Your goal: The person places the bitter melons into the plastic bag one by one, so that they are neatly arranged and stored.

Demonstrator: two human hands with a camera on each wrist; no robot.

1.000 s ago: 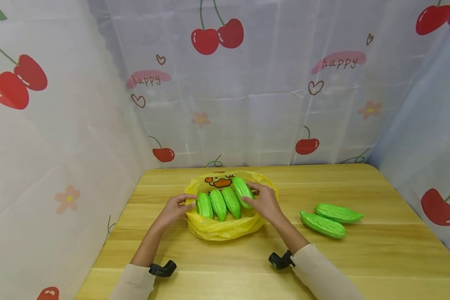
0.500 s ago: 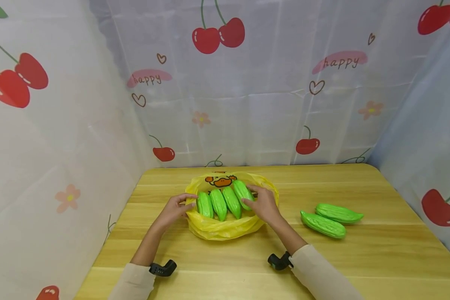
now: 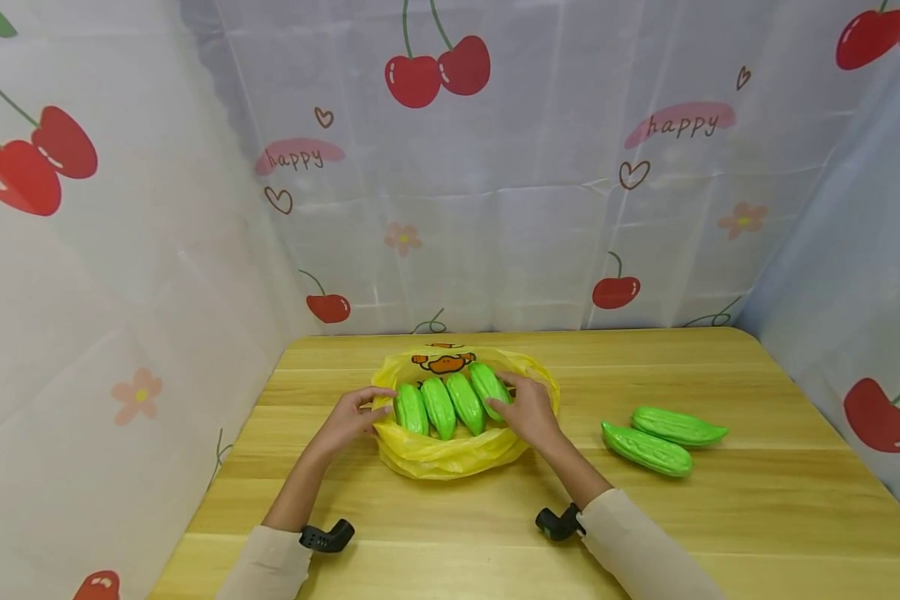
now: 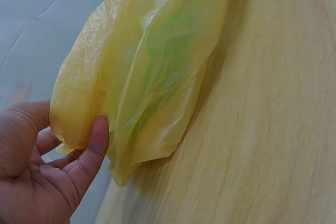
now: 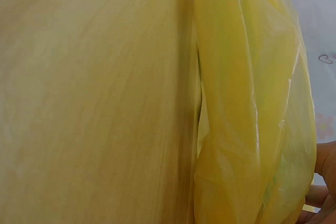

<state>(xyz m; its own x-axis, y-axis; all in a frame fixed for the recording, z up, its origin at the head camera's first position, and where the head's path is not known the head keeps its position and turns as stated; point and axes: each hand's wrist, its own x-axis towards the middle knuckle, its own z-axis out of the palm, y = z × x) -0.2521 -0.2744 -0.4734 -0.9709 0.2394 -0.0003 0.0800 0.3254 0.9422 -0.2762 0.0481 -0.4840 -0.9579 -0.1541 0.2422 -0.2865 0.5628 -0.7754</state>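
A yellow plastic bag (image 3: pixel 435 458) with a duck print stands wide open on the table. Several bright green bitter melons (image 3: pixel 438 408) lie side by side inside it. My left hand (image 3: pixel 351 419) pinches the bag's left rim; the left wrist view shows its thumb and fingers (image 4: pixel 97 140) on either side of the film. My right hand (image 3: pixel 528 411) reaches over the right rim and holds the rightmost bitter melon (image 3: pixel 487 390), which leans among the others. In the right wrist view the bag (image 5: pixel 247 103) hides that melon and most of the hand.
Two more bitter melons (image 3: pixel 648 450) lie together on the wooden table (image 3: pixel 450 550), right of the bag. A white curtain (image 3: pixel 510 217) printed with cherries stands behind the table and along both sides.
My right hand has lowered the rightmost bitter melon slightly into the bag. The left hand keeps its hold on the rim almost unmoved.
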